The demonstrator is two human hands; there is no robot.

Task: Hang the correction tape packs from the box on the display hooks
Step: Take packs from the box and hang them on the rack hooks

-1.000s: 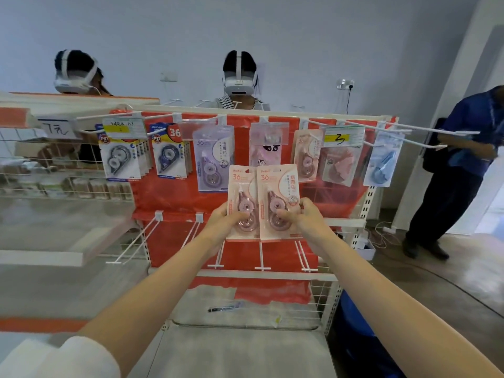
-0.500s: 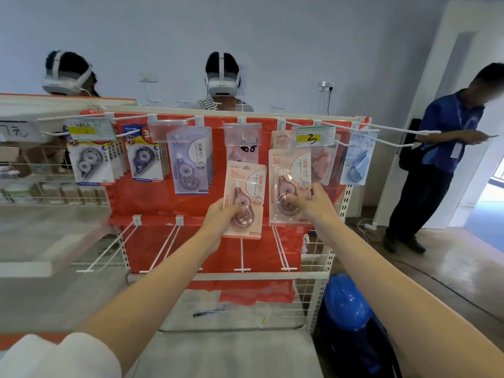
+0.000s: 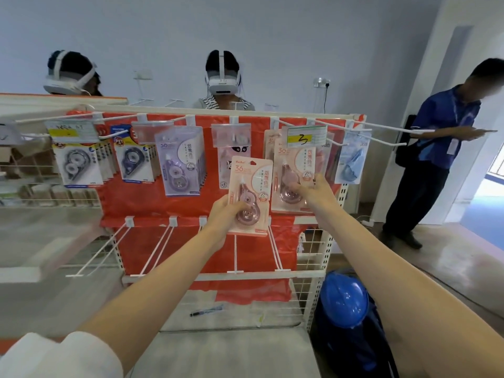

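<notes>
Two pink correction tape packs are in play. One pink pack (image 3: 250,196) is gripped at its lower edge by the left hand (image 3: 225,214), thumb on the front, held upright in front of the red backing, below the top row of hooks and not on any of them. The other pink pack (image 3: 293,181) hangs under the hook with the yellow-marked label (image 3: 304,136), and the right hand (image 3: 313,188) has its fingers against the pack's lower right side; whether they pinch it or merely steady it I cannot tell.

My judgement: the right-hand pack is just being seated, and the left one goes next. That calls for lifting it, lining its hang hole with the hook tip, and sliding it back.

Both arms reach forward, nearly straight, the right a little higher.
</notes>
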